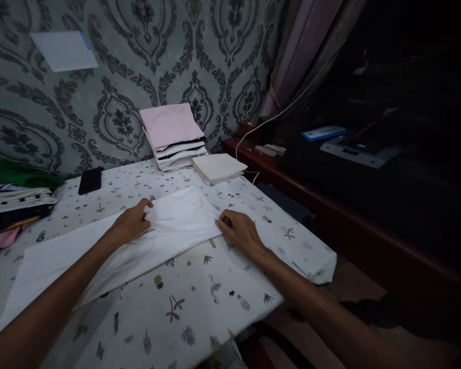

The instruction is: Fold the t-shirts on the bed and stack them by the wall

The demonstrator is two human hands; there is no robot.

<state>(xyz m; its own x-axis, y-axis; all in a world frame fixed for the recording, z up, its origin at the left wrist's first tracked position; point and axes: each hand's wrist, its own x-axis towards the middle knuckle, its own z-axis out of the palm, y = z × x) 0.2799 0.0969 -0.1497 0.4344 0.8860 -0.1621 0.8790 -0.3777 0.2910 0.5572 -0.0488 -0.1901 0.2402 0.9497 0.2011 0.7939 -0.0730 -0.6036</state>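
Observation:
A long white cloth (180,220) lies across the patterned table cover, running from the lower left to the middle. My left hand (134,220) is on its upper part, thumb and fingers closed on the fabric, with small creases beside them. At the cloth's right end, my right hand (240,230) pinches the edge between thumb and fingers. Beyond the hands stands a stack of folded cloths with a pink one (172,123) on top. Right of that stack is a folded cream cloth (218,167).
A black phone (90,181) rests near the wall. Folded clothes (17,202) are piled at the left edge. A dark red wooden ledge (330,220) runs along the right, with a white cable (271,119) and a blue-and-white item (323,134) there.

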